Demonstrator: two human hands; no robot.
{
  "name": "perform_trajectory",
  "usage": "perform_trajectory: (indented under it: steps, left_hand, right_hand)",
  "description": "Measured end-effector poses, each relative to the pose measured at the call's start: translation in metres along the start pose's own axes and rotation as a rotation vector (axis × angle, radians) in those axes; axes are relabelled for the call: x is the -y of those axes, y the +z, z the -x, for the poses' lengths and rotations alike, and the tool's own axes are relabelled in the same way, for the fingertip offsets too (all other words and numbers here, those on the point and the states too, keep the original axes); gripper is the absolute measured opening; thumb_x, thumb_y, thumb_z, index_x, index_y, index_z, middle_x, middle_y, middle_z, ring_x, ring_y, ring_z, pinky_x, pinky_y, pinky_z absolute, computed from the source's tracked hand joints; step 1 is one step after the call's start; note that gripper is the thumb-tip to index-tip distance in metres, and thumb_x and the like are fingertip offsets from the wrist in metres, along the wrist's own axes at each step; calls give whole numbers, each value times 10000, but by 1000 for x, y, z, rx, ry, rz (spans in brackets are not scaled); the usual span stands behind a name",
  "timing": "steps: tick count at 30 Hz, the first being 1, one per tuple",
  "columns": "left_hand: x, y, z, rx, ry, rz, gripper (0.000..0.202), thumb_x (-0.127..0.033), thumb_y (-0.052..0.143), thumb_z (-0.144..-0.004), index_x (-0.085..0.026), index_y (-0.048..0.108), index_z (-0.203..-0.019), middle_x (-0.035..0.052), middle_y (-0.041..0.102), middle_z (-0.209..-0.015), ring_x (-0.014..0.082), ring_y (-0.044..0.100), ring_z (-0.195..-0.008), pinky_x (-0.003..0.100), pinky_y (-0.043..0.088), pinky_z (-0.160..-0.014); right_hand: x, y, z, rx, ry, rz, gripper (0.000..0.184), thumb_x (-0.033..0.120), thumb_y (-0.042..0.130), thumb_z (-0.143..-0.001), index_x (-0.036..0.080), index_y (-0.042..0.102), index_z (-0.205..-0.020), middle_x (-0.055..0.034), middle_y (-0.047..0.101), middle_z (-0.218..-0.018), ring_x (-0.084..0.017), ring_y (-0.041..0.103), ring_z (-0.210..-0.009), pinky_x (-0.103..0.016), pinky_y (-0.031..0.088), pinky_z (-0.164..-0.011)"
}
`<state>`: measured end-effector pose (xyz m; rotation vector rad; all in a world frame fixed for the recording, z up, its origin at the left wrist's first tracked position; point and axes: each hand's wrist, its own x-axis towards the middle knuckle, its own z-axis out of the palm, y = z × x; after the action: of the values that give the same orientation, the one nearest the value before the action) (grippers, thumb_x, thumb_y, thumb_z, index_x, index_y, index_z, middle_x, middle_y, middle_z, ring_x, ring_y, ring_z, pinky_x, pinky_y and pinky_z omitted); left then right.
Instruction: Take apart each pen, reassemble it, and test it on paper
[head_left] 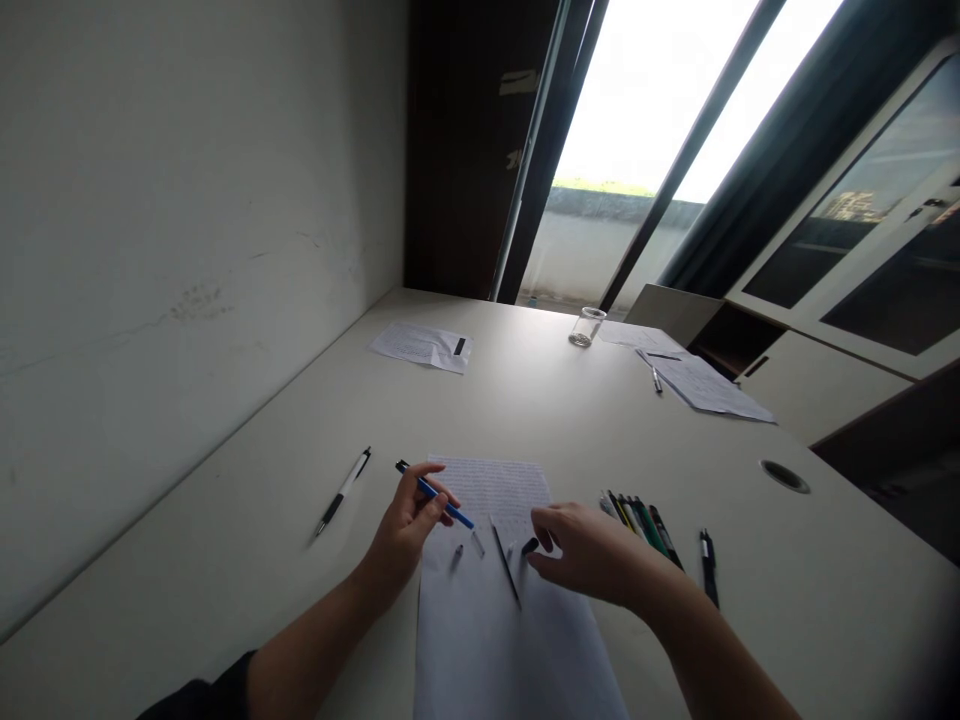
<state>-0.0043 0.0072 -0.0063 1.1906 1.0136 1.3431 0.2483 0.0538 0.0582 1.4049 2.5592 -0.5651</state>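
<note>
My left hand is closed around a blue pen barrel with a black end, slanting down to the right. My right hand hovers over the sheet, thumb and fingers apart. Just at its fingertips is a short black pen part; whether they touch it I cannot tell. Between the hands, a thin dark refill lies on the written paper sheet. Around it are a small clear tube, a small dark-tipped piece and a little pale piece.
A white-and-black pen lies left. Several pens lie in a row to the right, partly behind my forearm, with a black pen beyond. Further back are papers, a glass, more papers and a table hole.
</note>
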Motion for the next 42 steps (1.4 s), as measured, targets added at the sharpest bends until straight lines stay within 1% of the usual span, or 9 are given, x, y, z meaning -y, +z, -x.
perform_trajectory:
  steps: [8, 13, 18, 21, 25, 29, 32, 36, 42]
  left_hand:
    - [1, 0, 1, 80, 28, 59, 289, -303, 548, -959, -235, 510, -1237, 79, 676, -1018, 242, 660, -966, 410, 527, -839]
    - [4, 1, 1, 137, 79, 108, 318, -301, 563, -956, -253, 504, -1265, 82, 683, -1047, 245, 666, -978, 430, 523, -867]
    - [5, 2, 3, 201, 106, 88, 348, -288, 561, -960, -260, 480, -1297, 95, 681, -1084, 247, 662, -1016, 428, 522, -880]
    - [8, 1, 3, 200, 118, 77, 412, -306, 554, -964, -278, 414, -1350, 112, 661, -1163, 241, 665, -1007, 421, 531, -856]
    - [12, 0, 2, 110, 133, 61, 464, -335, 527, -971, -298, 329, -1389, 118, 618, -1233, 230, 662, -988, 412, 544, -808]
    - [11, -4, -3, -18, 114, -49, 359, -332, 502, -970, -249, 434, -1312, 102, 637, -1146, 222, 655, -962, 396, 542, -795]
    - [10, -10, -7, -75, 153, -252, 250, -271, 490, -956, -213, 553, -1191, 93, 646, -1089, 224, 643, -978, 396, 528, -840]
    - [9, -19, -11, -8, 303, -632, 240, -164, 467, -917, -223, 652, -1058, 81, 655, -1027, 238, 616, -996, 426, 498, -911]
    - [14, -24, -13, 141, 377, -949, 322, -115, 497, -876, -232, 688, -1107, 86, 690, -1082, 265, 594, -1072, 476, 453, -999]
  right_hand:
    - [25, -12, 8, -190, -110, -67, 282, 447, 544, -928, 201, 601, -801, -20, 642, -750, -144, 542, -630, -247, 334, -547]
    - [57, 2, 2, -270, -182, -131, 268, 421, 514, -960, 201, 639, -872, -25, 652, -790, -139, 554, -637, -246, 333, -559]
    - [66, 17, -2, -313, -231, -63, 233, 265, 486, -960, 187, 590, -767, -5, 633, -718, -125, 531, -602, -246, 294, -569]
    - [60, 19, 1, -332, -216, -44, 215, 255, 506, -942, 189, 569, -748, -2, 625, -707, -122, 520, -588, -243, 290, -565]
    - [39, 15, 12, -401, -141, -69, 269, 297, 467, -972, 187, 551, -741, -15, 614, -705, -123, 506, -581, -241, 307, -565]
    - [7, 16, 27, -469, -64, -121, 352, 360, 383, -1010, 188, 524, -737, -32, 598, -700, -124, 485, -560, -247, 319, -544]
    - [-17, 28, 39, -495, 10, -102, 369, 384, 367, -1012, 203, 488, -714, -26, 566, -664, -139, 480, -563, -262, 339, -554]
    - [-35, 54, 53, -463, 119, -101, 366, 389, 355, -1010, 212, 495, -722, -34, 581, -667, -157, 509, -553, -271, 354, -541]
    - [-27, 80, 66, -373, 178, -80, 354, 375, 397, -992, 210, 534, -710, -42, 609, -669, -162, 551, -553, -254, 351, -520]
